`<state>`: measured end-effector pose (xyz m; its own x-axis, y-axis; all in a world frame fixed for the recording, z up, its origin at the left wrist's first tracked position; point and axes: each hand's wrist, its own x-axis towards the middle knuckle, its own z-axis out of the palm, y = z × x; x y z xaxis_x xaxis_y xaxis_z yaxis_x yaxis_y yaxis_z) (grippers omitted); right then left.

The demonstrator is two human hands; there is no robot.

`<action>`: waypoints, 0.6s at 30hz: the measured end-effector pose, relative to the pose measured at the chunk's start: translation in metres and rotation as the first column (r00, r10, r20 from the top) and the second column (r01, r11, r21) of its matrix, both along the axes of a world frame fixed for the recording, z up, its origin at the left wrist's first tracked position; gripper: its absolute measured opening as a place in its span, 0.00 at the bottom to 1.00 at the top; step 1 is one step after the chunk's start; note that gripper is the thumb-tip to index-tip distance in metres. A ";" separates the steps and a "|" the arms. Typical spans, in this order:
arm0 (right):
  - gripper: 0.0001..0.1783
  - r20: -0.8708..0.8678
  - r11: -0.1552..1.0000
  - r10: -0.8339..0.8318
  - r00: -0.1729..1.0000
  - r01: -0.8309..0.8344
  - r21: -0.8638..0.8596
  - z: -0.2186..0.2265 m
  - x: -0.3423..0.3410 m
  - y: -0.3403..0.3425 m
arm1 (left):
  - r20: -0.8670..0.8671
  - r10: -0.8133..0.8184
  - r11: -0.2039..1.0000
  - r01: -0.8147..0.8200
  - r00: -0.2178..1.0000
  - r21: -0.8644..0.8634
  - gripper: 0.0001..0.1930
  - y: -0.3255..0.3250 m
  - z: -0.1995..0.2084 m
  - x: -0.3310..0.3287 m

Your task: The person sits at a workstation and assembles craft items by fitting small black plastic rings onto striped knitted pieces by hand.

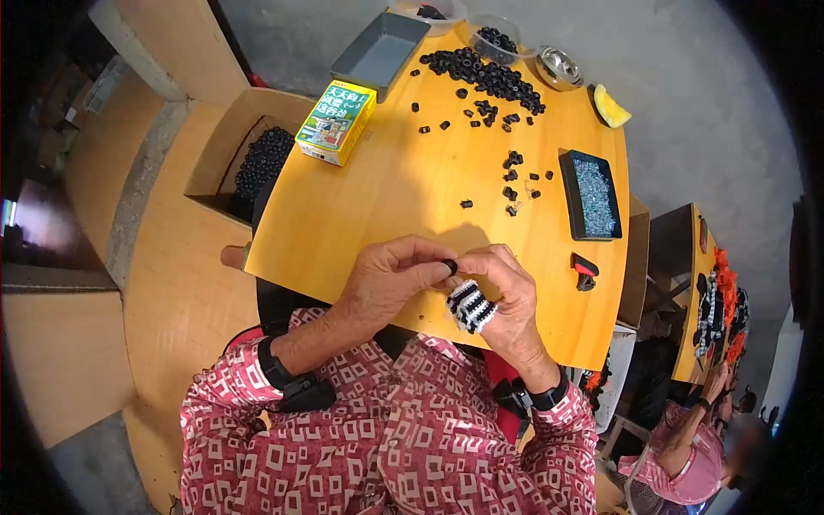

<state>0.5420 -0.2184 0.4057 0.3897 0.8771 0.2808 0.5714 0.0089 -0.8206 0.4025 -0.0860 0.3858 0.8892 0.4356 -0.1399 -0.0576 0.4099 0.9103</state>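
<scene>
Over the front edge of the table, my left hand pinches a small round black part between thumb and fingertips. My right hand meets it from the other side with its fingers closed, their tips beside the part. Whatever those fingertips grip is too small to make out. A black-and-white striped knit piece covers part of the right hand near the thumb. Further off, single black parts lie scattered, some with thin bits of wire or clear material among them.
On the yellow table stand a yellow-green box, a grey tray, a heap of black parts, a black tray of small silvery pieces, a red-black tool and a metal bowl. Another person sits at right.
</scene>
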 end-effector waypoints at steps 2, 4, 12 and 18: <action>0.17 0.018 1.000 0.030 0.999 -0.030 -0.011 0.004 0.008 0.003 | -0.042 -0.001 1.000 0.001 0.999 -0.020 0.10 0.004 -0.007 0.001; 0.14 0.183 1.000 -0.026 0.983 0.024 0.012 0.009 0.024 0.009 | -0.069 0.012 0.997 -0.017 0.998 -0.078 0.10 0.007 -0.007 0.002; 0.13 0.544 0.976 -0.215 0.811 0.186 0.109 0.040 0.076 0.020 | -0.034 0.034 0.984 -0.040 0.999 -0.171 0.09 0.009 -0.012 0.001; 0.14 0.504 0.899 -0.403 0.763 0.434 0.062 0.053 0.154 -0.025 | -0.016 0.000 0.982 -0.003 1.000 -0.186 0.10 0.011 -0.014 0.000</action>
